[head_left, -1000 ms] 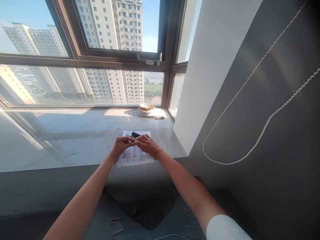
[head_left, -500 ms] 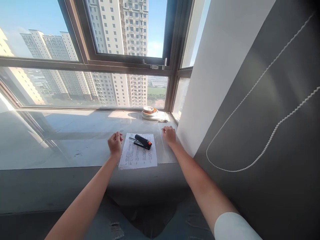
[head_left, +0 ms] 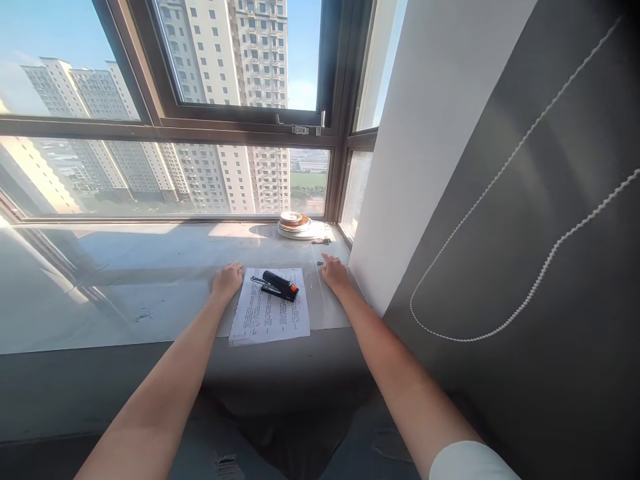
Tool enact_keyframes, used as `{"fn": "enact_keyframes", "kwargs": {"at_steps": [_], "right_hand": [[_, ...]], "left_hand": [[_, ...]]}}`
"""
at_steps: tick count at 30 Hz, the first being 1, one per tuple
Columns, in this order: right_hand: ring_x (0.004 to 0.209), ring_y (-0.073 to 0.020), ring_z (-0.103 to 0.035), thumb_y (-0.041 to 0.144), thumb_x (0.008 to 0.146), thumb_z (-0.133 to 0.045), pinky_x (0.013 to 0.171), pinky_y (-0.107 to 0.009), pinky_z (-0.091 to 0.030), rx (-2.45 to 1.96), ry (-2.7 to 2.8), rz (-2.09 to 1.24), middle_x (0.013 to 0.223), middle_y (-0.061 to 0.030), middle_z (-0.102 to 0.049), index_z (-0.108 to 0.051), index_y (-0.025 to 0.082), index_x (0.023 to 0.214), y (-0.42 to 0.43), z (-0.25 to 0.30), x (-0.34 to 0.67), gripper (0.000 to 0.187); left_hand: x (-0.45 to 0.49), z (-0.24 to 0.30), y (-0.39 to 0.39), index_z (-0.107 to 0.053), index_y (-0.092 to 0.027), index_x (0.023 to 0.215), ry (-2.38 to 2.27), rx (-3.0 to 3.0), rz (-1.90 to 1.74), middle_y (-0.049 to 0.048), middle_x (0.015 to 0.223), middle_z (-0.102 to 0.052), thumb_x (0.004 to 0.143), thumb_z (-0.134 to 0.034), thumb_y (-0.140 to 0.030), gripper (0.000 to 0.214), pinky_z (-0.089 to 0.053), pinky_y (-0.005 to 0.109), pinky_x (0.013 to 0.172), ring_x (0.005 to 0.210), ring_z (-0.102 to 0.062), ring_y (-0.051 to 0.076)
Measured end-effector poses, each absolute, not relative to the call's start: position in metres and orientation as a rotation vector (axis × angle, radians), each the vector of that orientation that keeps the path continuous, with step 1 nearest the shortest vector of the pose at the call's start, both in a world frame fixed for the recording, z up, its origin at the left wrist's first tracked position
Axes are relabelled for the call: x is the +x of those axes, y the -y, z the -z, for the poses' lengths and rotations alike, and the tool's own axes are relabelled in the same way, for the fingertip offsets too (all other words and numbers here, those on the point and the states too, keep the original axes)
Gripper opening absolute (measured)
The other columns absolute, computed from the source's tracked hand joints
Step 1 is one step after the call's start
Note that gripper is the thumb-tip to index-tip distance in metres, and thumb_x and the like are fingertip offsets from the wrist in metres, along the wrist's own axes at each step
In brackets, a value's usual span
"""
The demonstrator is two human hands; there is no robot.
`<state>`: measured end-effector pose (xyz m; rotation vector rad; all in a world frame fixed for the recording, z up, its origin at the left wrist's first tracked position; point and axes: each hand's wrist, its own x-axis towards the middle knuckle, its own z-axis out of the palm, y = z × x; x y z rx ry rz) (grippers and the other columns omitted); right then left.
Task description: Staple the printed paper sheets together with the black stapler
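Observation:
A black stapler with an orange end [head_left: 277, 285] lies on a printed sheet of paper [head_left: 270, 317] on the pale stone window sill [head_left: 150, 280]. My left hand [head_left: 227, 280] rests flat on the sill just left of the sheet, fingers stretched forward, holding nothing. My right hand [head_left: 334, 272] lies flat on the sill to the right of the sheet, near the white wall, fingers out and empty. Neither hand touches the stapler.
A stack of round flat reels [head_left: 295, 224] sits at the back right corner of the sill by the window frame. A white wall [head_left: 425, 133] and a grey blind with a bead chain [head_left: 500, 287] stand on the right. Below is the sill's dark front edge.
My hands were together over the stapler and paper a second ago. They parted to either side, and both have since flattened onto the sill. The stapler stays on the sheet.

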<state>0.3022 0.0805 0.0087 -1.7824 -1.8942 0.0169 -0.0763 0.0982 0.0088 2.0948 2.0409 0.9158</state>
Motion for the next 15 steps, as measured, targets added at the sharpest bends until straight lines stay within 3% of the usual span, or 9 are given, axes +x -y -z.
{"fn": "enact_keyframes", "kwargs": {"at_steps": [6,11,15], "right_hand": [[0.122,-0.0332,-0.056,0.012,0.098,-0.047,0.094,-0.042,-0.047,-1.791,1.911,-0.002,0.123,-0.0180,-0.067,-0.048,0.017,0.148,-0.065,-0.009,0.298,0.051],[0.117,-0.0311,-0.059,0.011,0.095,-0.047,0.094,-0.041,-0.047,-1.642,1.947,-0.020,0.113,-0.0158,-0.069,-0.059,0.016,0.131,-0.055,-0.012,0.295,0.038],[0.099,-0.0243,-0.064,0.024,0.100,-0.046,0.087,-0.036,-0.050,-1.225,1.802,-0.273,0.098,-0.0086,-0.071,-0.065,0.020,0.111,-0.040,-0.018,0.277,0.022]], "left_hand": [[-0.071,-0.011,-0.050,-0.073,-0.018,0.098,-2.150,2.225,-0.757,0.0166,0.106,-0.069,0.094,-0.046,-0.012,0.028,-0.050,0.043,0.093,0.108,-0.064,0.035],[-0.070,-0.005,-0.024,-0.064,-0.014,0.124,-2.187,2.199,-0.773,0.0181,0.116,-0.067,0.096,-0.043,-0.009,0.035,-0.050,0.040,0.093,0.112,-0.061,0.033],[-0.069,-0.005,-0.021,-0.070,-0.014,0.115,-2.185,2.176,-0.737,0.0191,0.118,-0.065,0.096,-0.041,-0.008,0.035,-0.049,0.038,0.090,0.109,-0.062,0.033]]}}
